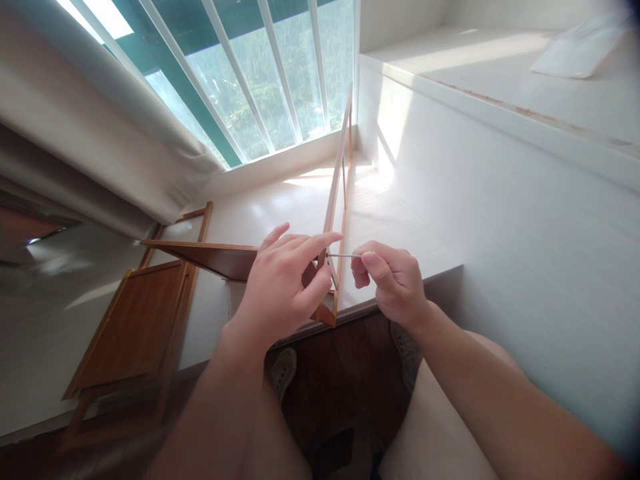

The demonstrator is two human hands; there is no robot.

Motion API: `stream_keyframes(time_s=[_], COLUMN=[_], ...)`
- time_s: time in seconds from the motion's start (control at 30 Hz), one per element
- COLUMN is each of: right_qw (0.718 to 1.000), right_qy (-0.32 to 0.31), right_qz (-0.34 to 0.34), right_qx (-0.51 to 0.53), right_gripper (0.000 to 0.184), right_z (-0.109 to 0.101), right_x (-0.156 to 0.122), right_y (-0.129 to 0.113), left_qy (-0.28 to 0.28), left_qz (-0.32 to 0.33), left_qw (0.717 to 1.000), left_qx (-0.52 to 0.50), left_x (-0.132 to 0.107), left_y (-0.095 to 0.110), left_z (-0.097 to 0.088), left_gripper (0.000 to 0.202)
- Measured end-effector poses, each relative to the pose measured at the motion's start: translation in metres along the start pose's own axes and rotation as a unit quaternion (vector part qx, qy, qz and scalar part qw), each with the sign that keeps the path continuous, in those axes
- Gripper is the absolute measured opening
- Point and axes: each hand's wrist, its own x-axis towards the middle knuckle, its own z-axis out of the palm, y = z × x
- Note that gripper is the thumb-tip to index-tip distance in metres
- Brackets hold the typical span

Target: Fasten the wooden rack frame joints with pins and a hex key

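My right hand (393,277) is closed around a hex key (344,255), a thin grey metal rod whose other end is hidden in my fingers. Its tip meets the side of a wooden frame (336,200) that stands upright in front of me. My left hand (283,283) grips that frame from the left, with thumb and index finger on either side of the spot where the tip touches. A brown wooden panel (220,259) joins the frame and runs off to the left behind my left hand. The hole or screw at the tip is too small to make out.
A folding wooden chair or stool (133,320) stands at the left. A pale ledge (400,220) lies under the frame, below a barred window (260,73). A curtain (110,113) hangs at left; a white raised surface (480,80) with a pale packet (575,53) is at right.
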Motion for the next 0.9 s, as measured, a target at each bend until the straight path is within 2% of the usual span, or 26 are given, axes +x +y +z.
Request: stream_keyframes(time_s=[0.9], right_qw=[1.000], right_qy=[0.002], right_qz=[0.020], right_qx=[0.004], right_gripper=[0.045], right_z=[0.0021], right_x=[0.0000], right_y=[-0.0009], left_qy=[-0.004], left_qz=[-0.004], left_qw=[1.000], left_qx=[0.001], left_x=[0.0018], left_y=[-0.0004], left_z=[-0.0009], left_gripper=[0.040])
